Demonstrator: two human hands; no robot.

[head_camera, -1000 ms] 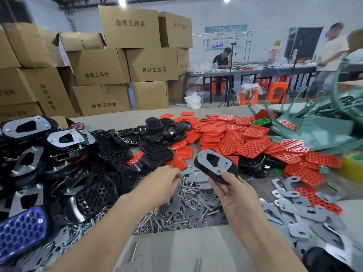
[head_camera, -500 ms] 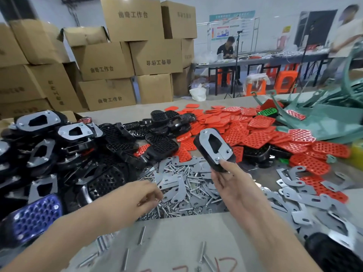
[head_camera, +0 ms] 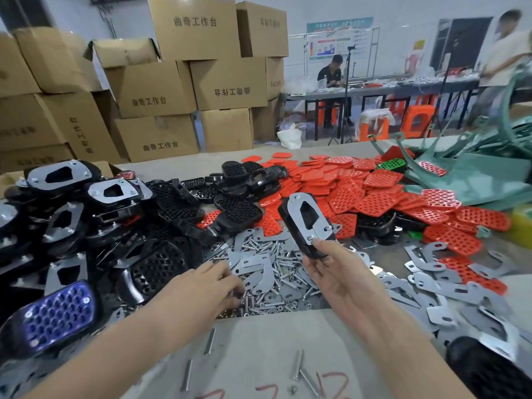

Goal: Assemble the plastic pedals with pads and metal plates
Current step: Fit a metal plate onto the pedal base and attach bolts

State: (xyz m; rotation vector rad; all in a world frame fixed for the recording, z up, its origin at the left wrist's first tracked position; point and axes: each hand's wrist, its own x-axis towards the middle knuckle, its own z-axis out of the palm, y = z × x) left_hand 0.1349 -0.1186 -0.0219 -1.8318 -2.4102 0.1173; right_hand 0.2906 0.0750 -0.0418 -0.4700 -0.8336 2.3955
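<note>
My right hand (head_camera: 341,276) grips a black plastic pedal (head_camera: 305,226) by its near end, held upright above the table with its metal plate (head_camera: 308,218) facing me. My left hand (head_camera: 205,289) reaches down into the pile of screws and loose metal plates (head_camera: 267,272), fingertips curled among the screws; whether it pinches one is hidden. Red perforated pads (head_camera: 371,197) lie heaped behind the held pedal. Bare black pedals (head_camera: 239,211) sit in the middle, and pedals with plates fitted (head_camera: 112,194) are stacked at the left.
A blue-padded pedal (head_camera: 57,315) lies at the near left. More metal plates (head_camera: 449,289) spread to the right. Green plastic frames (head_camera: 475,174) rest at the far right. Loose pins (head_camera: 298,364) lie on the near table. Cardboard boxes (head_camera: 195,79) and people stand behind.
My right hand has tilted the pedal upright and lifted it. My left hand drew back from the plates toward me, then reached into the screw pile.
</note>
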